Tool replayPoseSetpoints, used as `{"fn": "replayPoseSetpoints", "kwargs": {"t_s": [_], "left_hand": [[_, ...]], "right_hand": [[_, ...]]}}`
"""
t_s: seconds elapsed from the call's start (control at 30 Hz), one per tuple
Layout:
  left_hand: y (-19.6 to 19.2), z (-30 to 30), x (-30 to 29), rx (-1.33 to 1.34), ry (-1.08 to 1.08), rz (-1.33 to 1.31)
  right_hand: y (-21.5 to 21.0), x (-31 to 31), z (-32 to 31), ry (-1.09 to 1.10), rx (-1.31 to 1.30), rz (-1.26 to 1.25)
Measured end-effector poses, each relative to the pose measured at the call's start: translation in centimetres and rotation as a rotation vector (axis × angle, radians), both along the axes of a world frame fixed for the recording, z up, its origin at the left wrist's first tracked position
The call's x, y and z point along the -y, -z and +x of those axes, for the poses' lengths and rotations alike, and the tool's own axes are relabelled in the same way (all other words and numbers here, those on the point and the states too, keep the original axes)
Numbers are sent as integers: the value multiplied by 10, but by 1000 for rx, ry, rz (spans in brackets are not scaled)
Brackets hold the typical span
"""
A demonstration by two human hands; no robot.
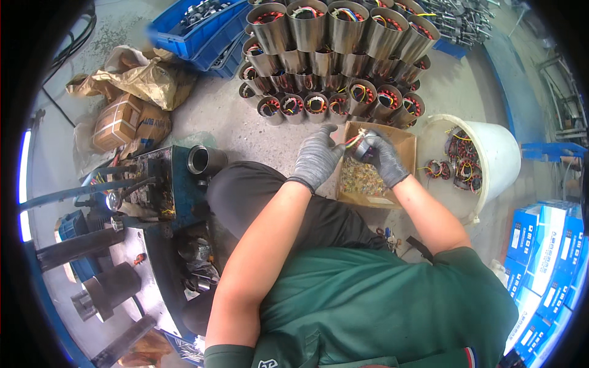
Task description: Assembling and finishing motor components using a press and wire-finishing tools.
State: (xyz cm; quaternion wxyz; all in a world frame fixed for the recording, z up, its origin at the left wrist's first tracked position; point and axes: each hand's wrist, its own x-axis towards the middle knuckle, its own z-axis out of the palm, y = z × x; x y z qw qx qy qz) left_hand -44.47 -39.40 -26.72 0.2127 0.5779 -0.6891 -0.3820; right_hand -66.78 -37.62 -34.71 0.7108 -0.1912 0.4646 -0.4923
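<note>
While right hand (386, 159) grips wired stator (362, 151), left hand (315, 161) loosely curled alongside.

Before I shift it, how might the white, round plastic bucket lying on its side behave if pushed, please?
The bucket would probably roll, since it lies on its curved wall. The red-and-black wound rings inside may weigh it down, and could spill, lying loose near its mouth.

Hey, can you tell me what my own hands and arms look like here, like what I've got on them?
Your left hand and right hand wear grey, fabric-looking gloves with dark cuffs at the wrists. Your forearms are bare, and short dark green sleeves cover the upper arms.
</note>
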Motion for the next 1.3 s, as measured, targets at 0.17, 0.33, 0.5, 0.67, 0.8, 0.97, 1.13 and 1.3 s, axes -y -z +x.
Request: {"fn": "replayPoseSetpoints", "kwargs": {"t_s": [0.17, 0.33, 0.5, 0.67, 0.8, 0.97, 1.13, 1.3], "left_hand": [[36, 18, 14, -11, -303, -133], [-12, 13, 9, -628, -404, 675], [-4, 12, 15, -490, -151, 544], [5, 18, 22, -724, -356, 638], [-2, 7, 14, -835, -108, 643], [-14, -14, 8, -934, -260, 665], [0, 21, 11, -859, -334, 620], [-11, -3, 18, -942, -413, 555]], "right_hand": [[-22, 1, 8, 95, -218, -363], [-65, -4, 30, -18, -305, -618], [-60, -8, 41, -175, -228, -694], [-55, -10, 26, -194, -251, -603], [-17, -12, 4, -292, -354, -646], [100, -32, -120, -287, -1448, -299], [102, -35, -152, -432, -1483, 274], [183, -57, -193, -431, -1421, 238]]}}
